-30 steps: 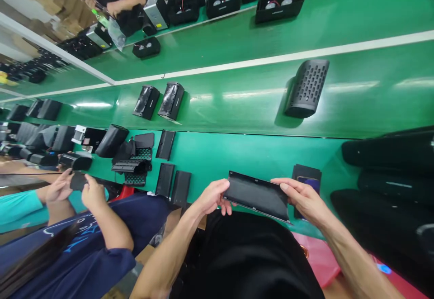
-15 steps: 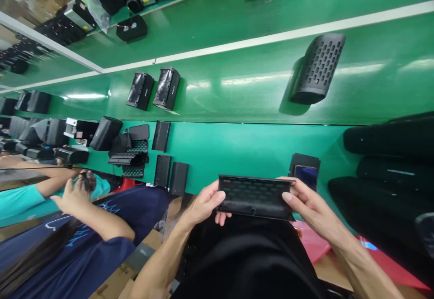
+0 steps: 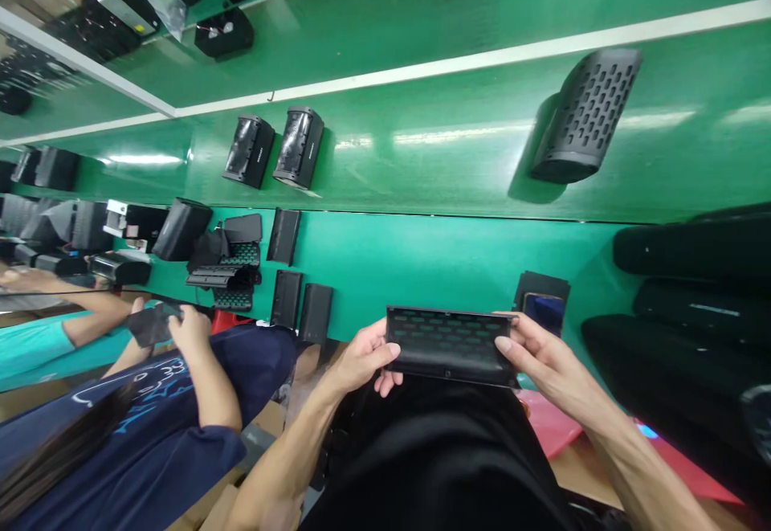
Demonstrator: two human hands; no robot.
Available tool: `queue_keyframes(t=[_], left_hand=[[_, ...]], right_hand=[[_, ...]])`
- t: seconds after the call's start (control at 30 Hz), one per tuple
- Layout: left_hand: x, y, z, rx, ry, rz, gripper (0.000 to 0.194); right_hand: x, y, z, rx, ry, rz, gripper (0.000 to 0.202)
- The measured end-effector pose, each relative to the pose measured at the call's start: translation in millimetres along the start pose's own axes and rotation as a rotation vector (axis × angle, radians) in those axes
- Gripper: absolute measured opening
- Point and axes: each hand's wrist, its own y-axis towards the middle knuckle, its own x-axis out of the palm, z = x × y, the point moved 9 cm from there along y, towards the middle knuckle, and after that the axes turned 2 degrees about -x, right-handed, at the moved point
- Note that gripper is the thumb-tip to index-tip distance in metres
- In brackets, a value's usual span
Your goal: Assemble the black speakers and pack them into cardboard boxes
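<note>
Between my two hands is a black slotted speaker grille (image 3: pixel 449 348), held level above my lap at the near edge of the green bench. Its hollow inner side faces me, and green shows through the slots. My left hand (image 3: pixel 369 358) grips the left end, thumb on the face and fingers beneath. At the other end my right hand (image 3: pixel 536 354) pinches the edge between thumb and fingers. Just beyond the right hand lies a phone (image 3: pixel 544 312) on dark flat sheets (image 3: pixel 538 282). Black panels (image 3: pixel 316 312) lie to the left on the bench.
A perforated speaker housing (image 3: pixel 590 117) and two black speakers (image 3: pixel 299 147) stand on the green conveyor (image 3: pixel 422 161). A pile of grilles (image 3: pixel 232 274) lies at left. Beside me a co-worker in a navy shirt (image 3: pixel 198 402) holds a dark sheet (image 3: pixel 150 324). Large black cases (image 3: pixel 680 306) fill the right.
The grille and both my hands stay nearly in place. The co-worker's hands have shifted and now show a dark flat sheet. The view has moved slightly, and the perforated housing appears farther right.
</note>
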Motion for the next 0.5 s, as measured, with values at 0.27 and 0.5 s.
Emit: queue_keyframes(t=[0.27, 0.5], left_hand=[[-0.7, 10, -17, 0.011, -0.195, -0.078, 0.044], [-0.7, 21, -21, 0.018, -0.258, -0.096, 0.036]], right_hand=[[-5, 6, 10, 0.062, 0.074, 0.077, 0.049], [2, 13, 21, 0.104, 0.166, 0.046, 0.049]])
